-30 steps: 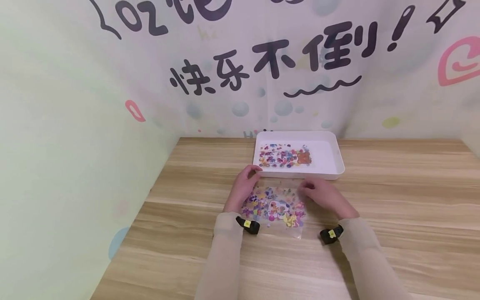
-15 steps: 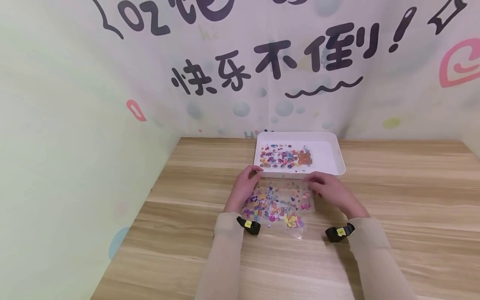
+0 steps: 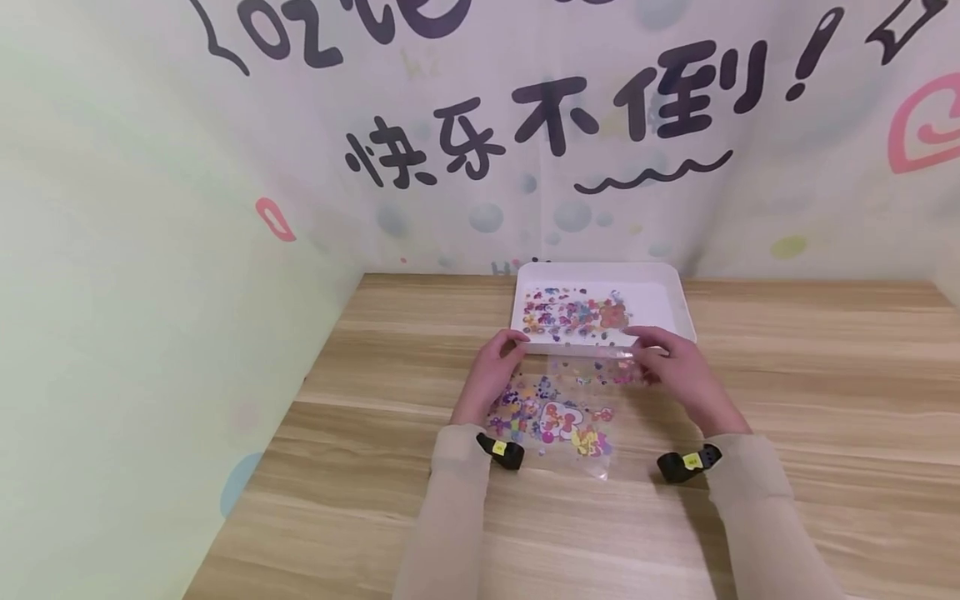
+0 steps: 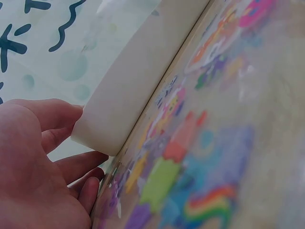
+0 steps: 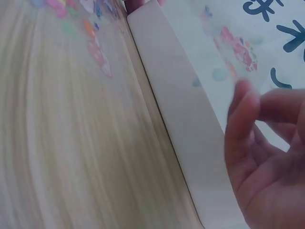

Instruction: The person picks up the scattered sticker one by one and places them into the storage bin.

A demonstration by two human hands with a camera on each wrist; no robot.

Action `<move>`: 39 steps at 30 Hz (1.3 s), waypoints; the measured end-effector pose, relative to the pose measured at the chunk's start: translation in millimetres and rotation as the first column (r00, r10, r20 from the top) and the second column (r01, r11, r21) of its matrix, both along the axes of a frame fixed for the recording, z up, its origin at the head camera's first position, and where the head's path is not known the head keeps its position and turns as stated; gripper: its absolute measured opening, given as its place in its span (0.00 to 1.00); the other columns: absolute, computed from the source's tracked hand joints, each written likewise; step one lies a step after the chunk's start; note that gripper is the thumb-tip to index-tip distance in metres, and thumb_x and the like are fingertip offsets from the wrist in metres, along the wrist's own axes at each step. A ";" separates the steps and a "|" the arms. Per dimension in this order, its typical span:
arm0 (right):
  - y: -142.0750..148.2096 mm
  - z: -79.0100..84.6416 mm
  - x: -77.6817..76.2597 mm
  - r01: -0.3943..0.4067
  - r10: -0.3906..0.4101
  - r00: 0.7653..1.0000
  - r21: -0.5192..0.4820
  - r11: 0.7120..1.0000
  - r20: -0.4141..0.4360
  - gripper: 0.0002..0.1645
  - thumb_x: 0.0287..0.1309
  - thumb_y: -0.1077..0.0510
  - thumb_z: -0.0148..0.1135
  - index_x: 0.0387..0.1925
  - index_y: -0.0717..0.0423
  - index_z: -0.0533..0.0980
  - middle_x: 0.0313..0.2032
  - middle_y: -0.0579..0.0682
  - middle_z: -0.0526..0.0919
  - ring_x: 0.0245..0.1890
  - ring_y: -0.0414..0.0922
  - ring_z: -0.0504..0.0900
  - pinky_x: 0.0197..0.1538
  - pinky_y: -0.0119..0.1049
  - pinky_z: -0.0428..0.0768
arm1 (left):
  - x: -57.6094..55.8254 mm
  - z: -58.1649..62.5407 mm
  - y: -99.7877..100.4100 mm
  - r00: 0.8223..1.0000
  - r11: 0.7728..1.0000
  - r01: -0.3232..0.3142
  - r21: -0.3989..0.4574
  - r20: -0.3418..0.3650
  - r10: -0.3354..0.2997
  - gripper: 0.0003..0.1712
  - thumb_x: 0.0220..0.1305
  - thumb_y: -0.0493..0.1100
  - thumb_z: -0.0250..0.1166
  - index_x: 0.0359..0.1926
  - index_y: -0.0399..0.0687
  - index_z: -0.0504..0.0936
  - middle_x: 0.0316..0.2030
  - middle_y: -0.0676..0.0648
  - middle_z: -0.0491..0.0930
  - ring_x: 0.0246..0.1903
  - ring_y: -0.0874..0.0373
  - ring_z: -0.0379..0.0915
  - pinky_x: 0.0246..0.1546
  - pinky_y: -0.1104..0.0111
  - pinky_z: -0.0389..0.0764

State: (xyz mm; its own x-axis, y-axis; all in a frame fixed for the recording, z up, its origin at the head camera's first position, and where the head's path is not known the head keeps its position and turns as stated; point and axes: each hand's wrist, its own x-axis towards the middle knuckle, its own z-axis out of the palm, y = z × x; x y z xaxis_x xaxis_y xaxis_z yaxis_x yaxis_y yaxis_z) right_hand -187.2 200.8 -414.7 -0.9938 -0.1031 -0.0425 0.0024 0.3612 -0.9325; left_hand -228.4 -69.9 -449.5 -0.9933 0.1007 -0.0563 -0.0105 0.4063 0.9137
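In the head view my right hand (image 3: pixel 670 367) pinches a clear sticker sheet (image 3: pixel 592 371) by its right side. Lifted, this sheet overlaps the front rim of a white tray (image 3: pixel 656 304); pink figures on it show beyond the thumb in the right wrist view. My left hand (image 3: pixel 489 377) holds the tray's front left corner, fingertips at the rim and low on the wall in the left wrist view. Another clear sticker sheet (image 3: pixel 558 421) with colourful figures lies on the table before the tray. Inside the tray lie stickers (image 3: pixel 551 310), with a brown bear at their right.
The wooden table (image 3: pixel 810 383) meets a printed curtain (image 3: pixel 480 175) with dark lettering close behind the tray. A pale wall (image 3: pixel 135 275) closes the left side. Black wrist cameras sit on both cuffs.
My right hand has moved up and to the right, drawing a sticker sheet off the one below and up over the tray's front edge. The left hand stays at the tray corner.
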 end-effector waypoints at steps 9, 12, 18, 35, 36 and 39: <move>-3.9 1.7 -1.9 0.146 -0.148 0.988 -0.050 0.988 -0.034 0.22 0.63 0.55 0.48 0.57 0.59 0.66 0.46 0.58 0.70 0.32 0.44 0.74 0.35 0.35 0.78 | 1.5 1.0 0.5 1.000 1.000 0.000 -0.022 -0.022 0.000 0.08 0.61 0.53 0.54 0.42 0.66 0.74 0.54 0.59 0.69 0.58 0.58 0.59 0.58 0.57 0.58; -3.5 1.2 -5.0 0.174 -0.175 0.984 -0.052 0.983 -0.032 0.23 0.63 0.54 0.48 0.57 0.59 0.66 0.46 0.58 0.71 0.33 0.43 0.74 0.36 0.35 0.78 | 1.6 -1.0 1.6 1.000 0.999 -0.004 -0.034 -0.030 0.003 0.08 0.62 0.52 0.54 0.42 0.66 0.74 0.55 0.59 0.69 0.59 0.58 0.59 0.58 0.57 0.58; -4.9 6.1 -16.9 0.197 -0.199 0.980 -0.053 0.979 -0.017 0.25 0.62 0.51 0.49 0.57 0.58 0.66 0.46 0.56 0.71 0.35 0.43 0.74 0.37 0.31 0.78 | 1.1 -0.6 3.1 0.999 0.999 -0.008 -0.032 -0.043 0.007 0.08 0.62 0.50 0.54 0.42 0.64 0.74 0.55 0.58 0.69 0.59 0.58 0.59 0.58 0.58 0.59; -26.7 17.0 -59.5 0.215 -0.216 0.976 -0.005 0.976 -0.037 0.22 0.62 0.54 0.50 0.55 0.59 0.69 0.46 0.56 0.73 0.34 0.46 0.75 0.39 0.36 0.78 | -0.3 -0.6 0.2 0.999 0.999 -0.013 -0.030 -0.036 0.012 0.08 0.62 0.52 0.54 0.42 0.67 0.74 0.53 0.60 0.70 0.57 0.59 0.60 0.56 0.59 0.60; -28.4 17.0 -61.6 0.213 -0.213 0.976 -0.004 0.977 -0.034 0.22 0.62 0.54 0.49 0.55 0.58 0.69 0.47 0.56 0.73 0.35 0.47 0.75 0.40 0.37 0.78 | -0.6 -0.8 0.1 0.999 0.999 -0.013 -0.030 -0.038 0.012 0.08 0.62 0.52 0.54 0.42 0.67 0.74 0.53 0.60 0.70 0.57 0.60 0.61 0.56 0.59 0.61; -31.6 17.2 -66.2 0.198 -0.198 0.980 -0.013 0.980 -0.011 0.22 0.63 0.54 0.48 0.57 0.56 0.67 0.47 0.55 0.72 0.39 0.52 0.75 0.44 0.41 0.76 | -0.7 -1.7 -0.1 0.999 0.999 -0.012 -0.030 -0.046 0.010 0.08 0.62 0.52 0.54 0.42 0.66 0.75 0.52 0.60 0.70 0.56 0.60 0.62 0.56 0.59 0.61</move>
